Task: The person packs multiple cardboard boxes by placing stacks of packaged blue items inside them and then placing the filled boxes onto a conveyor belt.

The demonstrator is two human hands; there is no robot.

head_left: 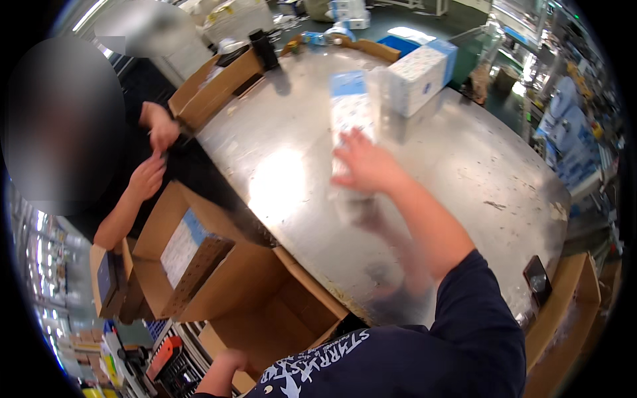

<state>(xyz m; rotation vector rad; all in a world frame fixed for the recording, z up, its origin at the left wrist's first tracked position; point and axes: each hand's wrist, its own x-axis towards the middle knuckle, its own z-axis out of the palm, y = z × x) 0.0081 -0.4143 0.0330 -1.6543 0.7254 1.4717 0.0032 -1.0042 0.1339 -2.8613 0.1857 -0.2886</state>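
Note:
My right hand (366, 163) reaches across the metal table and is closed over the near part of a long white carton (352, 109) with a blue end. Its fingers spread over the printed face, and the thumb is by the near end. Some blur softens the hand and carton. At the lower edge, my left hand (232, 361) is beside an open cardboard box (285, 312); its fingers are hidden. To the right of the held carton stands a block of similar white and blue cartons (421, 76).
A co-worker's hands (156, 149) meet at the left, above another cardboard box (156, 219) holding a white and blue carton (182, 249). A black cylinder (263, 50) stands at the table's far left corner. A phone (537, 280) lies at the right edge, near a cardboard box (564, 318).

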